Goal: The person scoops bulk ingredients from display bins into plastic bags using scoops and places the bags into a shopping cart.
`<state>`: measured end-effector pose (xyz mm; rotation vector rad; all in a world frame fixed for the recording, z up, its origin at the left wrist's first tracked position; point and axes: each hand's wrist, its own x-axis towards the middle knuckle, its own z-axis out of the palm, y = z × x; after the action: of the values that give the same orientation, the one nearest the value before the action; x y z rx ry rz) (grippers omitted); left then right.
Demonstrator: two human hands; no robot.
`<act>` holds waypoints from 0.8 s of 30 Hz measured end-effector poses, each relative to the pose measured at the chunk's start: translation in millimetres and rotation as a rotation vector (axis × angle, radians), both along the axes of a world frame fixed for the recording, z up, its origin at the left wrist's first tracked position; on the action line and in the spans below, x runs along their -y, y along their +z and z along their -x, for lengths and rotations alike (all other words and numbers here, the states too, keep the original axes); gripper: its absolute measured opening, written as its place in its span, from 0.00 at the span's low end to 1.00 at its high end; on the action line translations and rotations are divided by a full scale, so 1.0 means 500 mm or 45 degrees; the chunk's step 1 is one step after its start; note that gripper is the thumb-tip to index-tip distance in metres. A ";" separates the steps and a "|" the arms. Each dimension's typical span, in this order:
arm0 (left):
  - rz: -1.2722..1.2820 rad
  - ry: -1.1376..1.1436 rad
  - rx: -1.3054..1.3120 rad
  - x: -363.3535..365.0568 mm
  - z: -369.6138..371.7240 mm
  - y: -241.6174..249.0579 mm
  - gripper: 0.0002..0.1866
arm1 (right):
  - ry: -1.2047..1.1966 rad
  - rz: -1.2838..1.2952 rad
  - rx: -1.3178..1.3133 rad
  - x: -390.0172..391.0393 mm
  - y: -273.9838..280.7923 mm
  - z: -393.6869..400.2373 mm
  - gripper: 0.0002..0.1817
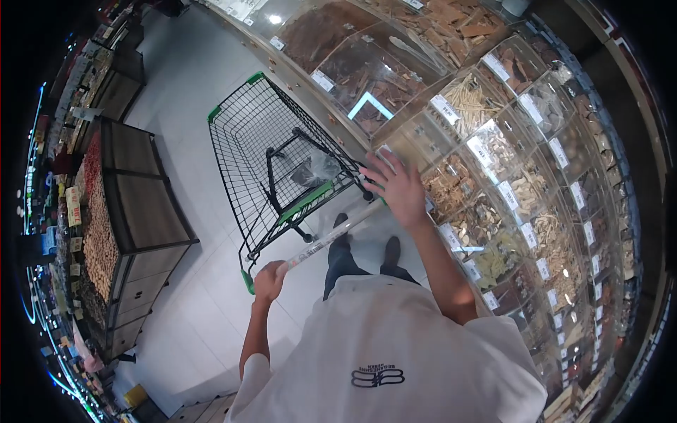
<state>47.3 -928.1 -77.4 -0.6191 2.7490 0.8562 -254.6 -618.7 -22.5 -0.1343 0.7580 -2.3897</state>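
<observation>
A black wire shopping cart [243,134] with green corners stands on the floor in front of me. My left hand [269,280] is wrapped round the left end of its handle bar [331,236]. Above the bar's right end, my right hand [396,187] is raised with its fingers spread and nothing in it. Close to that hand is a clear-lidded bin [416,146] at the edge of the display. A clear plastic bag [317,169] with dark contents lies in the cart.
Rows of clear bins with dried goods [479,106] and white price tags rise along my right. On the left, a dark wooden stand [141,183] holds heaped nuts [99,247]. Pale tiled floor [183,70] runs ahead between them.
</observation>
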 end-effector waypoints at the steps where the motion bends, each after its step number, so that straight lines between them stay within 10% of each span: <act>1: -0.151 0.049 -0.155 -0.013 0.028 0.009 0.21 | -0.012 0.051 -0.031 0.002 0.044 0.007 0.43; 6: -1.448 0.375 -0.636 -0.136 0.242 0.080 0.40 | -0.103 -0.013 -0.283 0.094 0.122 -0.005 0.51; 11: -2.763 0.350 -0.409 -0.154 0.441 0.135 0.38 | -0.149 -1.240 -1.746 0.276 0.116 -0.111 0.44; 15: -2.738 0.366 -0.639 0.034 0.420 0.220 0.40 | 0.111 -1.719 -2.268 0.310 0.045 -0.076 0.38; 18: -2.151 0.504 -0.978 0.173 0.354 0.186 0.39 | 0.266 -1.968 -1.964 0.282 -0.050 -0.054 0.37; 24: -0.522 0.195 -0.477 0.214 0.176 0.039 0.11 | 0.559 -2.056 -1.878 0.292 -0.054 -0.067 0.33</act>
<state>-40.7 -1034.9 -57.8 -0.6442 2.7217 1.6671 -221.4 -764.7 -49.3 -1.1681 2.5435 -0.3614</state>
